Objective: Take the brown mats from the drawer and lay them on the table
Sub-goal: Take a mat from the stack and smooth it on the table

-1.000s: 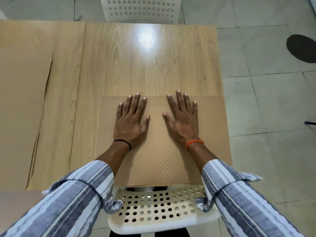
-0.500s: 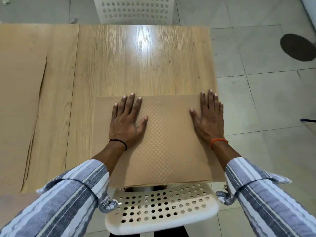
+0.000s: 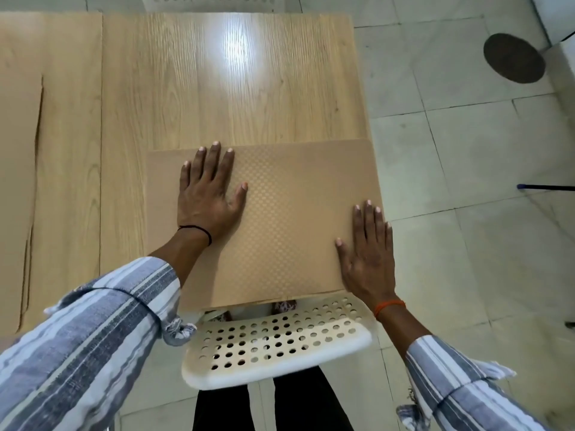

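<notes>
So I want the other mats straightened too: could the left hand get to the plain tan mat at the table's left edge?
Probably yes: the left hand lies flat on the textured brown mat, and only bare wooden table separates it from the plain tan mat.

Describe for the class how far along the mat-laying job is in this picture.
Done: one brown mat already lies flat at the table's left. In hand: a second mat lies on the table near its front edge, the left hand and right hand pressing flat on it. Left: no drawer shows, so remaining mats cannot be judged.
</notes>
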`<state>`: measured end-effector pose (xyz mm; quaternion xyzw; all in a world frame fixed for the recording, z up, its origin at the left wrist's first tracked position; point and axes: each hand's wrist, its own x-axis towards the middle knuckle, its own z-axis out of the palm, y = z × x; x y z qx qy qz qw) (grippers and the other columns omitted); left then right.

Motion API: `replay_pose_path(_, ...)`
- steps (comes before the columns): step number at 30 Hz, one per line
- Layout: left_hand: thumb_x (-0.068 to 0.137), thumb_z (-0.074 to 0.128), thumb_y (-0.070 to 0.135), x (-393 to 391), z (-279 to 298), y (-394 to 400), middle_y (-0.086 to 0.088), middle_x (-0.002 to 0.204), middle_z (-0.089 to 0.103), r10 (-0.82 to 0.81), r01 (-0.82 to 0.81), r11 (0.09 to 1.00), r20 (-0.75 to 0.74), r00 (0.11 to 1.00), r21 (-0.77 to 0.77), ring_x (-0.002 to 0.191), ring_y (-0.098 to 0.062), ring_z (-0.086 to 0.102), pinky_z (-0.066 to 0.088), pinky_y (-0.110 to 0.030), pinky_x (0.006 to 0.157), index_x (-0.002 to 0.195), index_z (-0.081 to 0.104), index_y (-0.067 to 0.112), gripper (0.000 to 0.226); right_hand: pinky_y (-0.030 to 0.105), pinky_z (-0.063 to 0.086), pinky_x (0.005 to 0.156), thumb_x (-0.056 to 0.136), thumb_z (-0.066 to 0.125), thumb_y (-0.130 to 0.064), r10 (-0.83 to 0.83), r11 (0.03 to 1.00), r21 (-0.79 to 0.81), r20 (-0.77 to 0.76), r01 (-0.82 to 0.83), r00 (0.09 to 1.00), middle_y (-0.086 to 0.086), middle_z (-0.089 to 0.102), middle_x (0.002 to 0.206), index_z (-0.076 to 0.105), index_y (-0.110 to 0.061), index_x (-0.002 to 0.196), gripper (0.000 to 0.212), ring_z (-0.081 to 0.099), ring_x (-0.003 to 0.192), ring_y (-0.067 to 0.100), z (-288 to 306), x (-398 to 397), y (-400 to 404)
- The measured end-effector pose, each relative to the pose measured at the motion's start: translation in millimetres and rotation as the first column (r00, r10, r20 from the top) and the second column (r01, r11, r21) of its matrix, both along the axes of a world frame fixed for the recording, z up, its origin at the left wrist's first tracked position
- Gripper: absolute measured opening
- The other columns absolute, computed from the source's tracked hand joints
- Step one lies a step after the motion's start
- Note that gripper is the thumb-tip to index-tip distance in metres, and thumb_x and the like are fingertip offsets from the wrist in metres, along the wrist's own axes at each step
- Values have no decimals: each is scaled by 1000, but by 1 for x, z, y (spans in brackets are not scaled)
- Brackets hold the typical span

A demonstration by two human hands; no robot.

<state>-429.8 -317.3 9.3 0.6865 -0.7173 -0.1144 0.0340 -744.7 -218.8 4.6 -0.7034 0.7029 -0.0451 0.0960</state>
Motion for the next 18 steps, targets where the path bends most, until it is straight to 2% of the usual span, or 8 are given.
replay_pose_path(6, 95, 19, 59, 1, 3, 0, 3, 165, -4, -12, 12, 1000, 3, 1000, 25, 151, -22, -5, -1, -48, 121, 156, 1, 29, 70, 47, 13, 123, 102, 33, -46, 1, 1000, -20, -17, -2, 1000, 6, 5, 167, 11, -14, 158, 69, 0, 154, 22, 1, 1, 1)
replay_pose_path(8, 97, 18, 55, -6, 6, 2, 1, 164, -6, 39, -38, 997, -15, 999, 63, 151, -22, -7, -2, -50, 121, 156, -1, 27, 68, 47, 13, 123, 102, 32, -47, 5, 1000, -20, -28, -6, 1000, 7, 5, 167, 11, -14, 158, 68, 1, 154, 23, -1, 2, 0)
replay_pose_path(11, 99, 21, 42, -56, 13, 31, -6, 164, -4, 130, -127, 991, -64, 989, 50, 151, -26, -5, -3, -51, 120, 156, 0, 19, 66, 46, 12, 123, 102, 31, -45, -2, 1000, -19, -35, 1, 999, 8, 6, 167, 12, -14, 158, 67, 3, 154, 24, -2, 1, 0)
replay_pose_path(15, 97, 22, 33, -160, 14, 97, -7, 164, 2, -27, 30, 999, -142, 990, 19, 151, -26, 0, 0, -49, 120, 156, 7, 16, 63, 47, 12, 123, 103, 31, -39, -1, 1000, -29, -29, 0, 1000, 10, 6, 166, 12, -13, 158, 65, 3, 154, 25, -5, 1, 0)
replay_pose_path(18, 99, 28, 31, -192, 2, 121, -4, 164, 1, 5, 5, 996, -118, 993, 84, 151, -22, -4, 2, -48, 121, 156, 9, 16, 62, 47, 12, 123, 103, 29, -36, 2, 999, -34, -49, -4, 999, 11, 6, 166, 11, -12, 158, 63, 3, 154, 25, -7, 1, 1)
